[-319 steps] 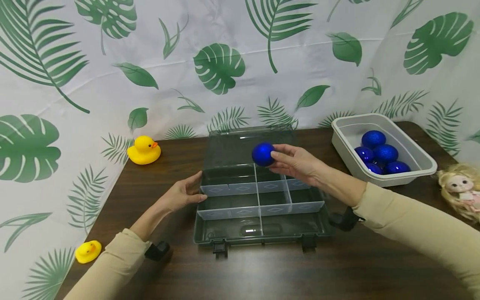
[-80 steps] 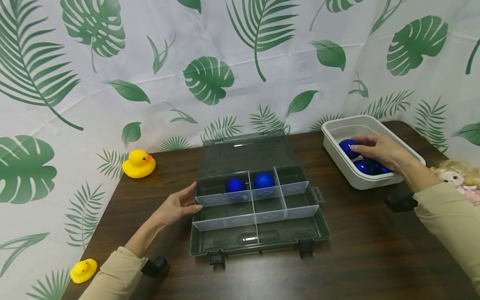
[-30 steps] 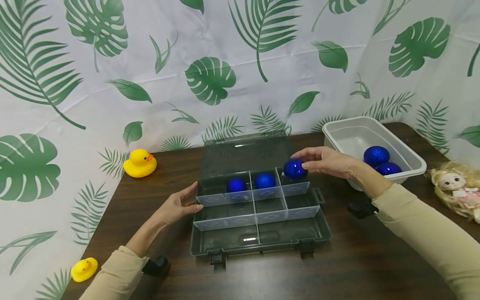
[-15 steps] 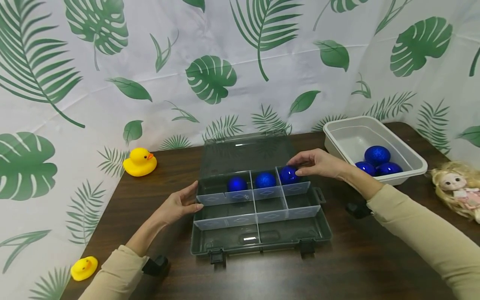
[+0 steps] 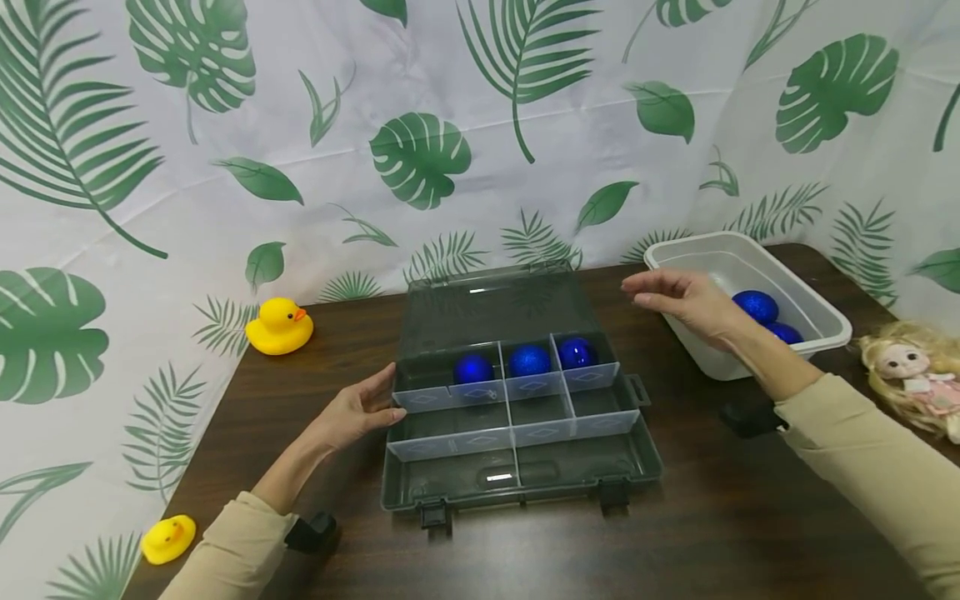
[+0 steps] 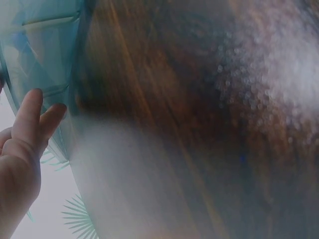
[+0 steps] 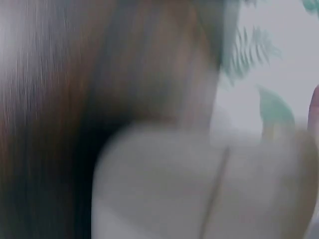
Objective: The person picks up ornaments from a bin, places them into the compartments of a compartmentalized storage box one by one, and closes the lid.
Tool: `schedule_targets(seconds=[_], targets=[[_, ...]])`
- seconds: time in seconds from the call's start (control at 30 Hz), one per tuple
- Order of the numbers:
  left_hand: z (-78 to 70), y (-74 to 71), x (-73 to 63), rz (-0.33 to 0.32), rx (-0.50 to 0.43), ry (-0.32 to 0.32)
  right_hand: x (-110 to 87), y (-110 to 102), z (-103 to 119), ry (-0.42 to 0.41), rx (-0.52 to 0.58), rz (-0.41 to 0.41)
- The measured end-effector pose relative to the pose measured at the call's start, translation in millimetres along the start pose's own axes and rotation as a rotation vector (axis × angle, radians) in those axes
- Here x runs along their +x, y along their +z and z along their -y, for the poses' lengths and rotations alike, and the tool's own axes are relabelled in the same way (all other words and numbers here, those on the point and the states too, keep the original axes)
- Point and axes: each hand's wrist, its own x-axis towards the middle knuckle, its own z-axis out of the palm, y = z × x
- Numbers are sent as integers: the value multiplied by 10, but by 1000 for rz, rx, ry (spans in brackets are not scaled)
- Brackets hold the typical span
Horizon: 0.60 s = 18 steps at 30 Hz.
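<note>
A translucent dark-grey divider box (image 5: 450, 483) lies with its lid (image 5: 495, 308) laid back. Along its back row sit a matte blue ball (image 5: 473, 369) at left, a glittery blue ball (image 5: 529, 361) in the middle and a shiny blue ball (image 5: 577, 352) at right. My left hand (image 5: 360, 412) rests its extended fingertips and thumb against the box's left wall; the left wrist view also has these fingers (image 6: 31, 114) at the wall. Holding nothing, my right hand (image 5: 693, 304) is in the air in front of the grey-white tub (image 5: 697, 350), its fingers loosely extended.
Inside the tub, blue balls (image 5: 754, 307) show, partly hidden by my right hand. A doll (image 5: 911, 371) lies at far right. Two yellow rubber ducks, a large one (image 5: 279, 327) and a small one (image 5: 168, 539), sit on the table's left side. A leaf-print cloth (image 5: 525, 125) hangs behind.
My right hand lowered the shiny blue ball into the back right compartment, let it go and moved right toward the tub. The left hand stayed at the box wall.
</note>
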Motion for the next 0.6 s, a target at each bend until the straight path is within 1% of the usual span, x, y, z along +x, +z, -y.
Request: schedule_targets(seconds=[0.1, 0.17, 0.2, 0.23, 0.3, 0.4, 0.5, 0.6], targets=[[0, 10, 7, -5, 3, 6, -44, -289, -59, -5, 143, -122], [-4, 8, 11, -5, 3, 7, -79, -478, -131, -5, 193, -191], [-5, 7, 12, -4, 3, 8, -106, -564, -168, 8, 176, -228], [-7, 6, 13, -2, 1, 8, -139, -645, -204, 32, 135, -271], [-7, 5, 10, 6, 0, 17, -204, -777, -268, 95, 27, -339], [-15, 5, 6, 15, 5, 33, -277, -901, -341, 208, -163, -396], [-15, 4, -1, 15, 8, 39, -304, -951, -387, 281, -246, -400], [-17, 0, -2, 15, 10, 37, -322, -958, -397, 313, -305, -390]])
